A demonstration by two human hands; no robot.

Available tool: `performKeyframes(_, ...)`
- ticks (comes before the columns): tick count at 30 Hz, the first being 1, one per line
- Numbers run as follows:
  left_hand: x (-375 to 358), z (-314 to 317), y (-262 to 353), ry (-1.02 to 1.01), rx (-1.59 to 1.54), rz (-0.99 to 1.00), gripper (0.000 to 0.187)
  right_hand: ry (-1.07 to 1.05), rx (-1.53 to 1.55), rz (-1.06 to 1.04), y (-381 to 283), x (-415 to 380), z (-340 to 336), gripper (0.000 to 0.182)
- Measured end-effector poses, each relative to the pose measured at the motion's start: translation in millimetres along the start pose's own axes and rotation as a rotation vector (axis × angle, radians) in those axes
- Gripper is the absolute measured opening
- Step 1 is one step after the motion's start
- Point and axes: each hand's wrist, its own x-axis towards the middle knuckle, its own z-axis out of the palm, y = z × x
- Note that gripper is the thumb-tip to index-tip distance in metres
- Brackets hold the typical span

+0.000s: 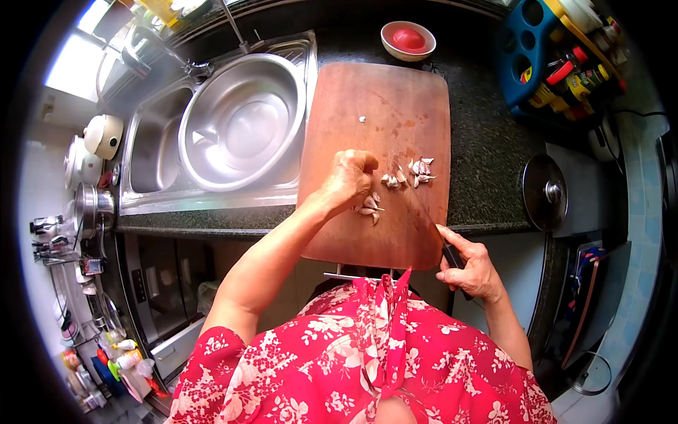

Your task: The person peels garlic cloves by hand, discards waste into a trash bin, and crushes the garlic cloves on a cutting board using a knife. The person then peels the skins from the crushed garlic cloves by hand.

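My right hand [477, 270] grips the black handle of a knife [422, 212], its blade slanting up and left across the wooden cutting board [367, 92]. Near the blade's tip lies a small group of garlic pieces [393, 181]. My left hand [351, 175] is closed over the middle of the board, fingers curled; whatever they may hold is hidden. Just below that hand rest several unpeeled garlic cloves [369, 206]. Another pile of garlic cloves [421, 169] sits right of the blade. One small pale garlic piece [362, 119] lies alone higher up.
Left of the board, a large steel basin [185, 152] stands over the double sink [152, 145]. A bowl [387, 48] with something red is behind the board. At right are a blue rack [519, 60] with bottles and a glass lid [544, 192] on the dark counter [487, 162].
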Motion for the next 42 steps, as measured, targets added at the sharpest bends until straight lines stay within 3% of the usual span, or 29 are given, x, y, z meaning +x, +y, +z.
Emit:
performKeyframes(2, 1, -5, -2, 0.067, -0.027, -0.022, 0.019, 0.017, -0.252, -0.136, 4, 1, 0, 0.073)
performKeyframes(4, 3, -9, -2, 0.109, -0.059, -0.029, 0.019, 0.049, -0.315, -0.213, 14, 4, 2, 0.073)
performKeyframes(7, 4, -15, 4, 0.127, -0.015, -0.021, 0.017, 0.142, -0.559, -0.527, 21, 4, 2, 0.075)
performKeyframes(9, 3, -9, 5, 0.063, 0.066, -0.009, 0.016, 0.159, -0.372, -0.267, 16, -3, 4, 0.075)
performKeyframes(12, -2, 11, 0, 0.031, 0.181, 0.109, 0.017, 0.124, -0.212, -0.094, 4, -10, 5, 0.072)
performKeyframes(15, -4, 15, 11, 0.052, 0.314, 0.136, 0.017, 0.075, -0.056, -0.065, 10, -10, 7, 0.072)
performKeyframes(18, -1, 14, 11, -0.051, 0.373, 0.131, 0.016, 0.039, -0.016, -0.017, 4, -4, 10, 0.073)
performKeyframes(23, -10, -2, 5, -0.133, 0.45, 0.105, 0.015, 0.105, 0.138, -0.033, 4, 11, 3, 0.076)
performKeyframes(26, -15, -15, 7, -0.255, 0.39, -0.002, 0.014, 0.018, 0.081, -0.053, -5, 10, -5, 0.072)
performKeyframes(27, -19, -16, 3, -0.155, 0.295, 0.05, 0.012, 0.016, 0.081, -0.053, -6, 10, -4, 0.072)
performKeyframes(28, -19, -16, -2, -0.155, 0.295, 0.05, 0.012, 0.012, 0.017, -0.062, -6, 8, -2, 0.072)
performKeyframes(30, -13, -16, -11, 0.113, 0.101, 0.066, 0.01, 0.009, -0.05, -0.07, 2, 11, 1, 0.072)
performKeyframes(32, -2, -20, -8, 0.182, 0.124, 0.084, 0.013, 0.219, -0.698, -0.689, 23, 23, 6, 0.072)
performKeyframes(34, 11, -11, 6, 0.307, 0.095, 0.094, 0.02, 0.229, -1.06, -0.479, 27, 15, 8, 0.073)
performKeyframes(36, 26, 10, 14, 0.401, 0.2, 0.279, 0.025, 0.223, -1.205, -0.47, 31, 17, 9, 0.076)
performKeyframes(42, 46, 75, 23, 0.31, 0.281, 0.231, 0.049, 0.215, -1.273, -0.412, 34, 22, 11, 0.079)
